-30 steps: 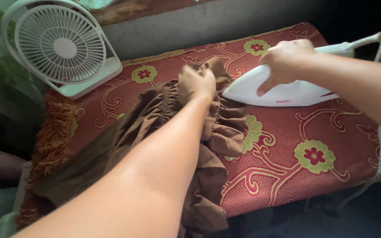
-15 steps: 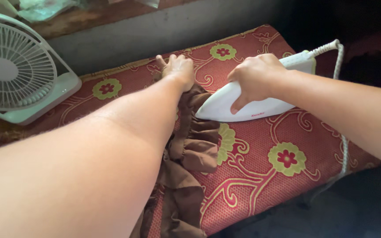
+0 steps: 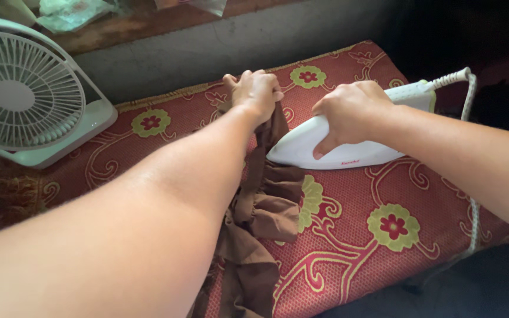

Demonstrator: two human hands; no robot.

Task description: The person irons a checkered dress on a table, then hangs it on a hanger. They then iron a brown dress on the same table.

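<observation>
While my left hand (image 3: 257, 92) pinches the ruffled brown cloth garment (image 3: 266, 200) taut | its length runs from that hand toward me | right hand (image 3: 349, 112) grips white plastic iron (image 3: 349, 150) just right of it, nose touching the cloth

We see our left hand (image 3: 257, 92) bunched around the top edge of a ruffled brown cloth garment (image 3: 264, 203), pinning it to a red woven mat with yellow-green flowers (image 3: 360, 227). Our right hand (image 3: 349, 111) grips a white electric iron (image 3: 340, 150), its tip just beside the cloth, its braided white cord (image 3: 471, 94) trailing right. A white round table fan (image 3: 22, 97) stands at the left.
</observation>
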